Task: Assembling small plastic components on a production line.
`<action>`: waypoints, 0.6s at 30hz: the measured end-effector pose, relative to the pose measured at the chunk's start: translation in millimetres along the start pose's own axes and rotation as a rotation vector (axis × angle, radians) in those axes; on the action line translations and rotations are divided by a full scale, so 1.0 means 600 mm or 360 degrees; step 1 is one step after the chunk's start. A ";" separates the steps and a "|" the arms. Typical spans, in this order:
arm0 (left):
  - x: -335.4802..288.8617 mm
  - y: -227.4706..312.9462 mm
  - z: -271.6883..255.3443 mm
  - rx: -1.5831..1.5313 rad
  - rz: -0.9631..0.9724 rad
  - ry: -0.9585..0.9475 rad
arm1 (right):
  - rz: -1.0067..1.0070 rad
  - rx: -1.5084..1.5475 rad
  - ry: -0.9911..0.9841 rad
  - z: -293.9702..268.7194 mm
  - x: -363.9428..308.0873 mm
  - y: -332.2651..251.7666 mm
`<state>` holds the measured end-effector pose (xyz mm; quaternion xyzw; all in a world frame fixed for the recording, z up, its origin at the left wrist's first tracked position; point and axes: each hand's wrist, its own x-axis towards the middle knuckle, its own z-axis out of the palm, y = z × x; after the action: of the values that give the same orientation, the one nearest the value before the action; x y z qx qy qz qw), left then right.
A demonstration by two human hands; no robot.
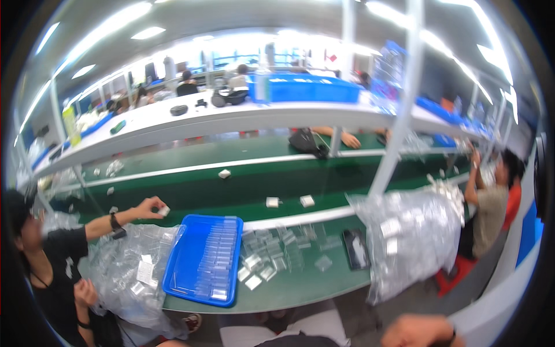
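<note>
My right hand [417, 332] is at the lower right edge, below the bench and apart from everything on it. It is blurred, so its fingers do not show clearly. A sliver of skin at the lower edge may be my left arm; the left hand itself is out of view. On the green bench [300, 298] in front of me sits a blue tray [189, 254] with overlapping clear flat plastic pieces [217, 254] in a column. Right of it lie loose clear plastic pieces [283, 237] and several small white-and-clear pieces [253, 282].
A dark phone [356, 250] lies beside a bulging clear bag [413, 243]. Left of the tray is another filled bag [124, 260], with a co-worker's hand [149, 208] holding a small white piece. Small white pieces [272, 202] rest on the green conveyor behind a rail. A shelf [231, 118] and post [399, 115] stand above.
</note>
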<state>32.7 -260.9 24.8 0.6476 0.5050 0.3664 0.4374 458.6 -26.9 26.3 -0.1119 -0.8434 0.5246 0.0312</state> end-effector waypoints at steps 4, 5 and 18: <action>-0.197 -0.055 0.184 -0.0022 -0.0475 0.1357 | 0.0677 0.0305 0.0881 0.081 -0.102 0.035; -0.181 -0.050 0.160 -0.0132 -0.0322 0.1039 | 0.0759 0.0332 0.0825 0.079 -0.109 0.012; 0.230 -0.171 0.083 -0.0513 0.0657 -0.0412 | -0.0844 0.0939 -0.1248 0.058 0.395 0.106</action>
<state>74.9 -125.4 -84.1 0.7001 0.2378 0.4375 0.5117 231.9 22.2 -61.4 0.3213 -0.6084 0.7150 -0.1240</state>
